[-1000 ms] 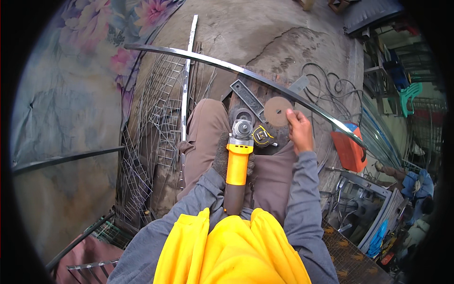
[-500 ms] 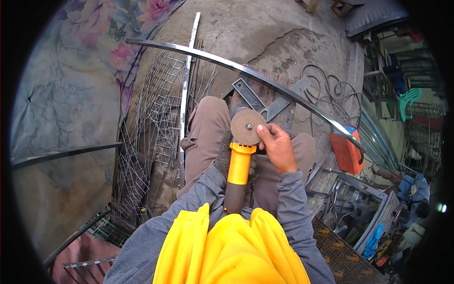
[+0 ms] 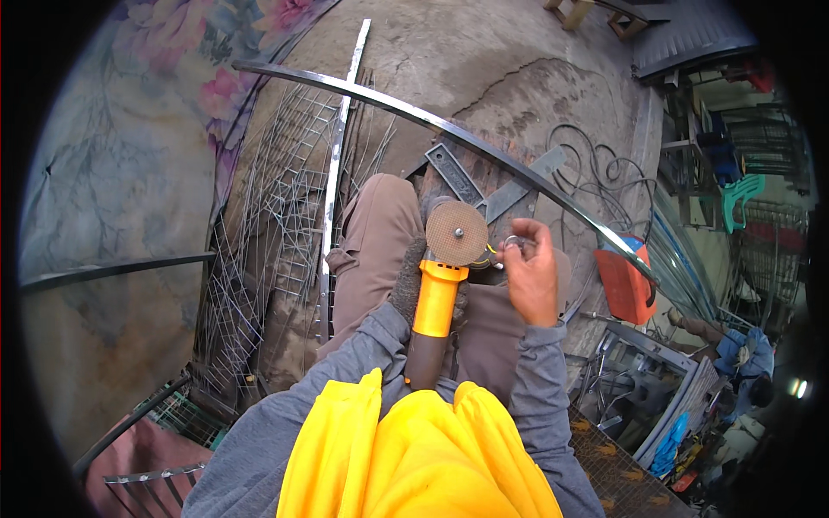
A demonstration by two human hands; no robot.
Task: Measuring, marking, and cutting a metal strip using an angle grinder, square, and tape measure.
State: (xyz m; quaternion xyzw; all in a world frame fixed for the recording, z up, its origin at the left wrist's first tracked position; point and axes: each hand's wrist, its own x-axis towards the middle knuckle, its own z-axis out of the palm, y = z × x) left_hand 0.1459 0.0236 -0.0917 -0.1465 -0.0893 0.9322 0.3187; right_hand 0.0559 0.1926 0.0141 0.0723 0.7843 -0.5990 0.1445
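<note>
Right hand point(image 3: 532, 274) shifted right of disc point(image 3: 445, 238), pinching small ring point(image 3: 512, 240), left hand point(image 3: 408, 282) clasping grinder point(image 3: 434, 304)

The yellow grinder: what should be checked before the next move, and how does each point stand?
1. Yellow grinder held: ok, the gloved left hand grips it.
2. Disc over the spindle: ok, the spindle's tip shows through its centre.
3. Disc secured from above: not ok, no nut shows on it; the right hand pinches a small metal ring off to the side.
4. Both hands gloved: not ok, the right is bare.
5. Power disconnected: cannot tell.
</note>
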